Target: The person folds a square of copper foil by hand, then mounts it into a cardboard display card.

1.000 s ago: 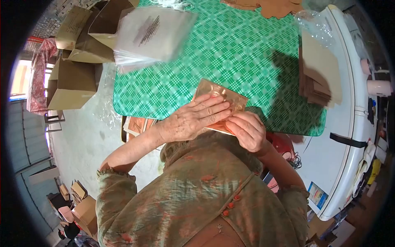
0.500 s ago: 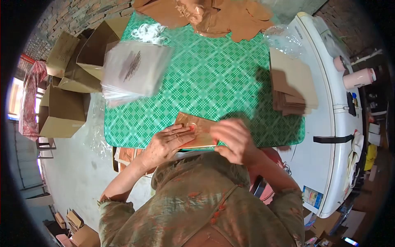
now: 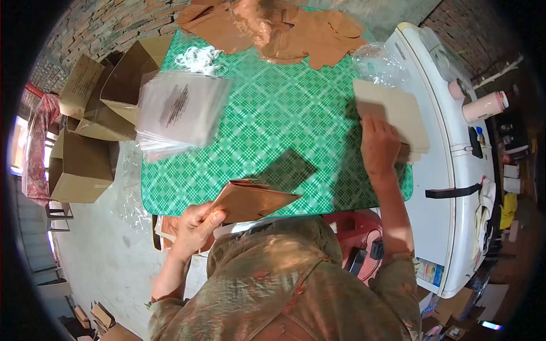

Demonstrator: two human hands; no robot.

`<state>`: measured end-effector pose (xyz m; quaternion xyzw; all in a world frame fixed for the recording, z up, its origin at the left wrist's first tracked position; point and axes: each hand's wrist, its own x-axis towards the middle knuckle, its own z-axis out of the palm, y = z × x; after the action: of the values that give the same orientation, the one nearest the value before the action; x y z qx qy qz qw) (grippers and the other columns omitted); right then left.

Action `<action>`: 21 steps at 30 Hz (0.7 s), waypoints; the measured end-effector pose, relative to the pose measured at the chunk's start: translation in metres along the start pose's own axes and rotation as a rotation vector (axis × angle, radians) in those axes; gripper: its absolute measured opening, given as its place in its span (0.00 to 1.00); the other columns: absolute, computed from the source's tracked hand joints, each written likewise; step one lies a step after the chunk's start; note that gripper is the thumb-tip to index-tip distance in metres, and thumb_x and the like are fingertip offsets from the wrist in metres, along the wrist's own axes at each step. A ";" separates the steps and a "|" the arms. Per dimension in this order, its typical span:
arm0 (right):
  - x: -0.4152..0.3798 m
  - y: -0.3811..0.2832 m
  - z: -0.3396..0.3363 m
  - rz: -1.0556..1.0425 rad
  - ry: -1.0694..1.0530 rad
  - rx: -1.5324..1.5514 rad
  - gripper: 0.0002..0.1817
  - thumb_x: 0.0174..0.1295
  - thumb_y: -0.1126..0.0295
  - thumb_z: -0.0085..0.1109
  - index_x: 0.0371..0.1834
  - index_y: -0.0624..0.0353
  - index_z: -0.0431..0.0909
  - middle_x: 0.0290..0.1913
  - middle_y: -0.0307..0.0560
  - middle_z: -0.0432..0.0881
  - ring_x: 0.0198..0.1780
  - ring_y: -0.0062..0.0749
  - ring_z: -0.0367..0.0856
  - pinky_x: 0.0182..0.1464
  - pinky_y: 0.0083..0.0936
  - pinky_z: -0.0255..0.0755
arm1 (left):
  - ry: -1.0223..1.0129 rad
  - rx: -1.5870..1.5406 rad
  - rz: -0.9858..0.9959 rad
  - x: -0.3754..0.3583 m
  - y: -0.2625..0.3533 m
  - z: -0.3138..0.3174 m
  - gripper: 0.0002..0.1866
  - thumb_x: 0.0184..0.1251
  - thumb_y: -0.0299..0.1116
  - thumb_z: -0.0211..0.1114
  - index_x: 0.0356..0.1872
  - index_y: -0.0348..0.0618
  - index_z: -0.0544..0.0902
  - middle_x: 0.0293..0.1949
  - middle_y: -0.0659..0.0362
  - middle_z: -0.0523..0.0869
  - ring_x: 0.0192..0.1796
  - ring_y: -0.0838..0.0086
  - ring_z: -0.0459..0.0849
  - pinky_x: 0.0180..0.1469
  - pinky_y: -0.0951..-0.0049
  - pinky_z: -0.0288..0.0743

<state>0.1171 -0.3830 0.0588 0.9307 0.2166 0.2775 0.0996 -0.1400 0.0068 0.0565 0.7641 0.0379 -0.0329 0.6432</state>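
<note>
My left hand (image 3: 199, 227) grips a folded brown piece (image 3: 253, 202) by its left end, thumb on top. The piece is tilted up over the near table edge, and its layers show along the upper side. At the right of the table, my right hand (image 3: 380, 145) is at the left side of a stack of beige cardboard sheets (image 3: 406, 111). Its fingers bend over the top sheet, while the thumb is hidden. A dark shadow falls on the green checked tablecloth (image 3: 256, 113) beyond the folded piece.
Clear plastic bags (image 3: 179, 113) are piled at the left, with white strings (image 3: 199, 59) behind them. Brown sheet pieces (image 3: 307, 37) cover the far edge, beside crumpled clear plastic (image 3: 381, 62). Cardboard boxes (image 3: 85, 165) stand left; a white cabinet (image 3: 438, 125) borders the right.
My right hand has left the folded piece and gone right to the cardboard stack. My left hand has lifted and tilted the piece. The top cardboard sheet appears shifted slightly left.
</note>
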 end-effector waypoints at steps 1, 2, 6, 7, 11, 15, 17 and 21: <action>0.002 -0.006 -0.006 -0.036 0.071 0.023 0.14 0.69 0.71 0.65 0.56 0.58 0.86 0.52 0.44 0.89 0.52 0.39 0.89 0.55 0.40 0.82 | 0.022 -0.013 -0.018 -0.001 -0.001 0.001 0.13 0.84 0.37 0.69 0.46 0.35 0.90 0.28 0.70 0.78 0.30 0.84 0.69 0.32 0.75 0.65; 0.005 -0.012 -0.011 -0.073 0.145 0.047 0.14 0.69 0.71 0.66 0.56 0.57 0.87 0.52 0.44 0.91 0.51 0.39 0.90 0.54 0.40 0.83 | 0.047 -0.063 -0.024 -0.003 -0.005 0.003 0.13 0.84 0.37 0.69 0.46 0.35 0.90 0.29 0.70 0.79 0.31 0.85 0.70 0.33 0.75 0.66; 0.018 -0.050 -0.044 -0.311 0.429 0.244 0.15 0.62 0.70 0.65 0.52 0.59 0.87 0.44 0.42 0.86 0.46 0.36 0.86 0.49 0.35 0.81 | 0.140 -0.235 -0.059 -0.010 -0.014 0.009 0.13 0.84 0.36 0.69 0.47 0.34 0.88 0.35 0.69 0.83 0.36 0.85 0.75 0.38 0.76 0.69; 0.019 -0.065 -0.053 -0.355 0.359 0.287 0.16 0.61 0.70 0.65 0.51 0.61 0.87 0.42 0.42 0.85 0.45 0.35 0.86 0.47 0.34 0.81 | 0.161 -0.269 -0.068 -0.012 -0.014 0.009 0.13 0.84 0.36 0.69 0.47 0.34 0.88 0.36 0.69 0.84 0.37 0.84 0.76 0.40 0.76 0.70; 0.001 -0.136 -0.039 -0.494 0.151 0.405 0.16 0.55 0.69 0.66 0.46 0.64 0.86 0.38 0.42 0.82 0.45 0.36 0.83 0.45 0.32 0.79 | 0.187 -0.482 -0.089 -0.019 -0.026 0.006 0.11 0.85 0.38 0.69 0.47 0.40 0.88 0.37 0.69 0.84 0.38 0.83 0.75 0.40 0.75 0.69; -0.009 -0.169 -0.023 -0.574 -0.035 0.599 0.10 0.57 0.67 0.68 0.39 0.59 0.86 0.39 0.41 0.80 0.50 0.38 0.82 0.40 0.35 0.79 | 0.285 -0.539 -0.201 -0.022 -0.028 0.003 0.13 0.84 0.42 0.70 0.49 0.41 0.88 0.36 0.69 0.84 0.36 0.86 0.76 0.38 0.78 0.69; 0.010 -0.171 -0.036 -0.516 -0.088 0.705 0.09 0.58 0.67 0.69 0.39 0.58 0.87 0.39 0.42 0.83 0.48 0.40 0.84 0.42 0.38 0.80 | 0.320 -0.571 -0.255 -0.023 -0.040 -0.002 0.14 0.84 0.43 0.70 0.51 0.41 0.89 0.38 0.69 0.87 0.37 0.86 0.79 0.39 0.79 0.73; 0.062 -0.155 -0.041 -0.479 -0.164 0.740 0.07 0.65 0.67 0.69 0.41 0.58 0.88 0.40 0.44 0.87 0.45 0.45 0.86 0.47 0.43 0.81 | 0.320 -0.890 -0.245 -0.011 -0.046 0.001 0.13 0.81 0.38 0.73 0.54 0.40 0.89 0.45 0.63 0.91 0.46 0.78 0.88 0.52 0.71 0.81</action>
<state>0.0870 -0.2147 0.0753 0.8461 0.5022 0.0758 -0.1620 -0.1554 0.0130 0.0125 0.4005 0.2364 0.0289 0.8848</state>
